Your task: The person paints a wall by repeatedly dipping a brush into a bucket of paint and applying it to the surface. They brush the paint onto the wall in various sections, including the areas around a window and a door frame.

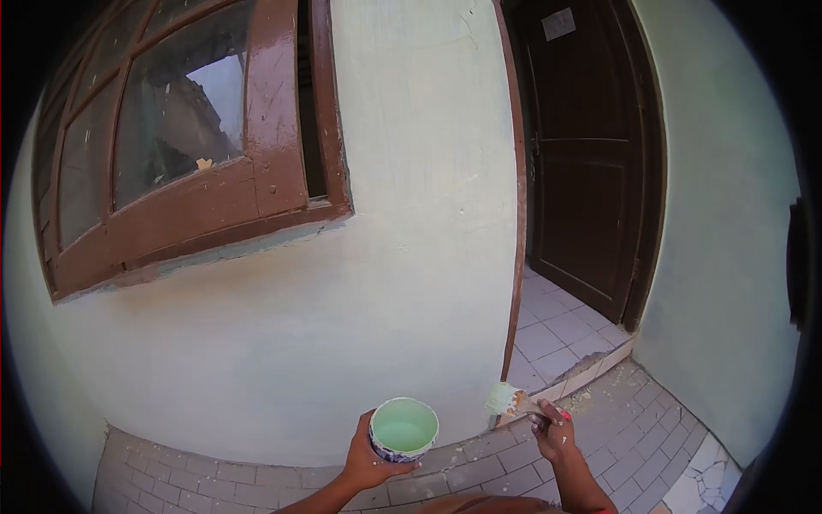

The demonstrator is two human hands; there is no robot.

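My left hand (pixel 370 458) grips the cup (pixel 403 428) full of green paint, which could tip and spill on the floor (pixel 214 480), and my right hand (pixel 555 433) holds a wet brush (pixel 507 398) that might drip.

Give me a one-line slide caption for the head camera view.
Left hand holds a cup of pale green paint; right hand holds a loaded brush near the wall.
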